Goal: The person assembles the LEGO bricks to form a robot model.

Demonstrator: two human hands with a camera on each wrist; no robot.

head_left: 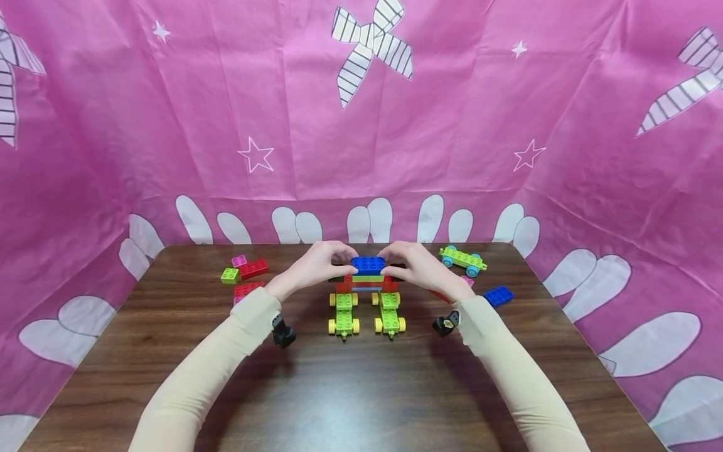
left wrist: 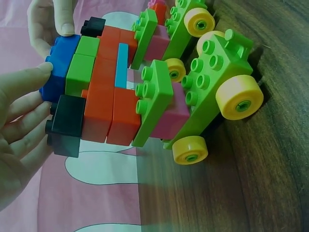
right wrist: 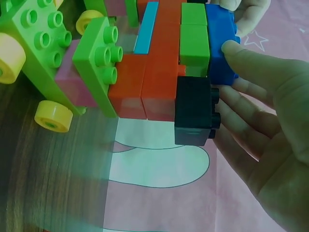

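Note:
A blue brick (head_left: 368,265) tops a toy brick structure at the table's far side. My left hand (head_left: 327,262) pinches its left end between thumb and fingers; my right hand (head_left: 415,263) grips the right end likewise. Under the blue brick lie two green bricks (left wrist: 82,72), flanked by black bricks (left wrist: 68,118). Lower come red bricks (right wrist: 161,82), a light-blue strip (right wrist: 146,29), green plates (left wrist: 157,104) and pink bricks (left wrist: 172,116). At the bottom are two green wheeled bases (head_left: 344,317) with yellow wheels. Whether the blue brick is fully pressed down, I cannot tell.
Left of the structure lie red bricks (head_left: 254,269), a small green brick (head_left: 230,275) and a pink one (head_left: 239,260). To the right are a green base with light-blue wheels (head_left: 463,258) and a blue brick (head_left: 499,295). Pink cloth (head_left: 452,169) hangs behind the table.

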